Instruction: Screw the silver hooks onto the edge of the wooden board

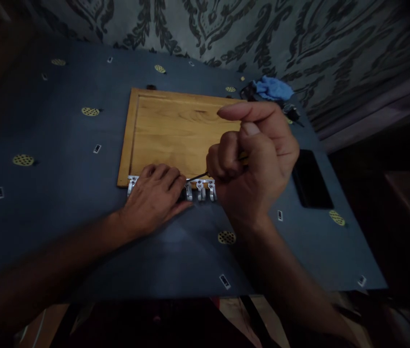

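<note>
A wooden board (176, 130) with a raised border lies flat on the table. Along its near edge runs a silver metal hook rail (201, 189) with several hooks. My left hand (156, 195) lies over the rail's left part, its fingers on the board's edge and its thumb on the near side, gripping the rail and hiding some hooks. My right hand (257, 159) is curled above the board's right side around a screwdriver, with the index finger bent outward. The screwdriver's thin dark shaft (199, 177) slants down left to the rail beside my left fingers; its handle is mostly hidden.
A dark phone (312, 179) lies on the blue patterned tablecloth (63, 203) to the right. Behind the board's far right corner are a blue cloth (273, 88) and small black items (292, 113). A patterned wall (205, 24) borders the table's far side.
</note>
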The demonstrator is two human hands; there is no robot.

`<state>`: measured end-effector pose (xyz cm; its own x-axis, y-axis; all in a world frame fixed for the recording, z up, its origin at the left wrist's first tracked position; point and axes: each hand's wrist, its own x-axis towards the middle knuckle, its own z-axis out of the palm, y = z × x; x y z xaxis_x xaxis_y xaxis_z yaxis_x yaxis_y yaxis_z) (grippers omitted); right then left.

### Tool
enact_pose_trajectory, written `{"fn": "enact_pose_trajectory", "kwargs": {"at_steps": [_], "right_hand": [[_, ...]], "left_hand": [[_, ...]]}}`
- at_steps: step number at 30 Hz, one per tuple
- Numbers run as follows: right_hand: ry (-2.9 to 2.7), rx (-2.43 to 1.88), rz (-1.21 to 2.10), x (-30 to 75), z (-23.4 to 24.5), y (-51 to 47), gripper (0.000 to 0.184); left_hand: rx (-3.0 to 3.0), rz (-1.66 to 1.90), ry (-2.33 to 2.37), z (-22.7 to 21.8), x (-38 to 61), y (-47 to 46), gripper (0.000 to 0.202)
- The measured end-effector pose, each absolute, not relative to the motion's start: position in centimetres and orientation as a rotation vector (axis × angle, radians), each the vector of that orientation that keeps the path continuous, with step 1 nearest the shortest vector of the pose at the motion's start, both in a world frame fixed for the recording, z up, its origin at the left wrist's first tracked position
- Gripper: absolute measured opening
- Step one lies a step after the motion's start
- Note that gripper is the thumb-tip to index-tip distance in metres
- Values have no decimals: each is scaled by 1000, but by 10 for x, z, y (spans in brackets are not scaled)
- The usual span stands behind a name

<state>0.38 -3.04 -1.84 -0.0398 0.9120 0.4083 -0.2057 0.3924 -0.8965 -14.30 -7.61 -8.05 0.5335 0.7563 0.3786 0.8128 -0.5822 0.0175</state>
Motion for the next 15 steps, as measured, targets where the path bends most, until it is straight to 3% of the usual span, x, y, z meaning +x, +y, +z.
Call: {"fn": "enact_pose_trajectory", "kwargs": {"at_steps": [11, 15], "right_hand": [[-1267, -853, 1061, 1, -13, -32, 15], [-1340, -895, 1046, 4, -13, -32, 22]], "left_hand": [[-2680, -517, -1397, -82, -144, -77, 43], [-2713, -763, -1498, -64, -146, -76, 40]]}}
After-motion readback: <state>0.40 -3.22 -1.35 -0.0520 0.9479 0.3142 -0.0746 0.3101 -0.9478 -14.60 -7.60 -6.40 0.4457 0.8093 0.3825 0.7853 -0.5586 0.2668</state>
